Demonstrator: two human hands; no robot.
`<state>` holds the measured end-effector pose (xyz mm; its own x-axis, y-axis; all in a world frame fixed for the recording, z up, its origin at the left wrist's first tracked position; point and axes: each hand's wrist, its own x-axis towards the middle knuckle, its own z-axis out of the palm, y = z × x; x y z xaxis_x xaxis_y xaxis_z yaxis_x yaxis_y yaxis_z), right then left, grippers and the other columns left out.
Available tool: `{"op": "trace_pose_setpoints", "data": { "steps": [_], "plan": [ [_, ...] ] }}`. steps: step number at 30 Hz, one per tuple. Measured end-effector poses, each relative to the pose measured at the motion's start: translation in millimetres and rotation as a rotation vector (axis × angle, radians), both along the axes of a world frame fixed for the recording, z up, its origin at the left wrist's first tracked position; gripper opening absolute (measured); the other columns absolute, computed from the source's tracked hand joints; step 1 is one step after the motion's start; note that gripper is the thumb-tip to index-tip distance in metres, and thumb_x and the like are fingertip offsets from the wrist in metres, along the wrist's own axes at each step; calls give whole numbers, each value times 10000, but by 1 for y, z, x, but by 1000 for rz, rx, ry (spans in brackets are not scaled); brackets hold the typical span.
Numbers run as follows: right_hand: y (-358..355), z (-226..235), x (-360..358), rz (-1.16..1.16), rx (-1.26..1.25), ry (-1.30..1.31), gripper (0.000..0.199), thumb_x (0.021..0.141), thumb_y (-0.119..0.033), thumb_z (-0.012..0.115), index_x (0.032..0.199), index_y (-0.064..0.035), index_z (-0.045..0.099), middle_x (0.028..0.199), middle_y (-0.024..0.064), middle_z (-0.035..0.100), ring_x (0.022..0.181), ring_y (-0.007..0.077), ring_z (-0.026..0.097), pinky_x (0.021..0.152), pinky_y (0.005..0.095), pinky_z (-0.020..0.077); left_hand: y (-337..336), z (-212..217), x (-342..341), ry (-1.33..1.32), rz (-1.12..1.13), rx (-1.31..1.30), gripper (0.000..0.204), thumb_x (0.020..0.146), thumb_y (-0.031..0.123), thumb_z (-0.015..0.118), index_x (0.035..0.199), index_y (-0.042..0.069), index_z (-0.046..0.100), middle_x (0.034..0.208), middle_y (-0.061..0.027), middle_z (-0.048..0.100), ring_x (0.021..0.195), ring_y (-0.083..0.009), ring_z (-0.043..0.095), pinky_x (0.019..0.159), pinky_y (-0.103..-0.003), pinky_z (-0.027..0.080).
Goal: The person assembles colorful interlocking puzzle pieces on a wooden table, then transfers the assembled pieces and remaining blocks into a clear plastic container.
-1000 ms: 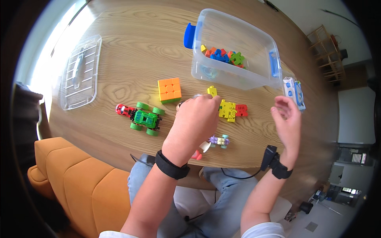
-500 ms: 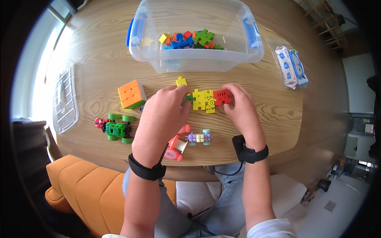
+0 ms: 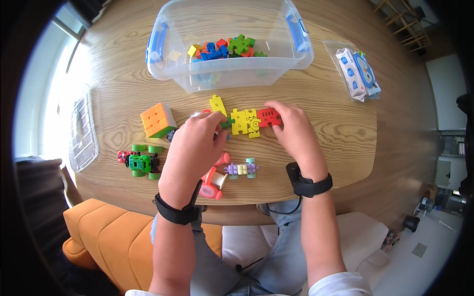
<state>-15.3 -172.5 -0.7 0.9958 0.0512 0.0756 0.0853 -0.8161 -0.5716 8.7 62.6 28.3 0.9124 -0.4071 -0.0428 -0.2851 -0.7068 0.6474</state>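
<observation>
A row of flat jigsaw-edged toy blocks lies on the table in front of me, joined end to end. Two yellow puzzle blocks [image 3: 245, 122] form its middle. At its right end is a red puzzle block [image 3: 268, 117], its edges between the thumb and fingers of my right hand [image 3: 297, 135]. On the left, my left hand [image 3: 194, 143] has its thumb and fingers closed around a green puzzle block [image 3: 226, 122], partly hidden by the fingers. Another yellow puzzle block [image 3: 217, 103] angles upward just beyond that hand; whether it joins the green one I cannot tell.
A clear bin [image 3: 227, 81] with loose blocks stands at the back. To the left are an orange-faced cube [image 3: 157, 121], a green toy car [image 3: 141, 162] and a clear lid [image 3: 84, 130]. Pink [image 3: 212, 182] and purple toys [image 3: 242, 169] lie near my left wrist. Wipes packs [image 3: 358, 74] sit at right.
The whole view has shifted slightly, moving most things a little left in the picture. More of the upper yellow block shows beyond my left hand. Both hands stay at the row's ends.
</observation>
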Motion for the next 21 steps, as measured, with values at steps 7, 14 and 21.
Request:
{"op": "trace_pose_setpoints", "data": {
  "steps": [7, 14, 21],
  "plan": [
    [2, 31, 2, 21, 3, -33, 426, 809, 87, 734, 1216, -25, 671, 1168, 202, 719, 1101, 409, 671, 928, 458, 551, 5, 3, -1, 12, 12, -11, 192, 914, 48, 682, 1084, -41, 685, 914, -165, 722, 768, -321, 710, 732, -398, 570],
    [14, 93, -8, 69, 4, -59, 352, 813, 81, 708, 1155, 1, 677, 1142, 189, 720, 1085, 389, 667, 940, 452, 547, 7, 2, 1, -19, 9, -15, 175, 910, 43, 668, 1067, -32, 687, 911, -161, 721, 768, -327, 704, 732, -404, 565],
    [30, 156, -35, 172, -104, -146, 314, 694, 80, 700, 990, -21, 667, 1128, 155, 695, 955, 335, 700, 840, 373, 570, 7, 3, 0, -38, 7, -36, 168, 892, 58, 683, 1039, -24, 686, 942, -186, 718, 847, -392, 692, 752, -449, 563]
  ]
}}
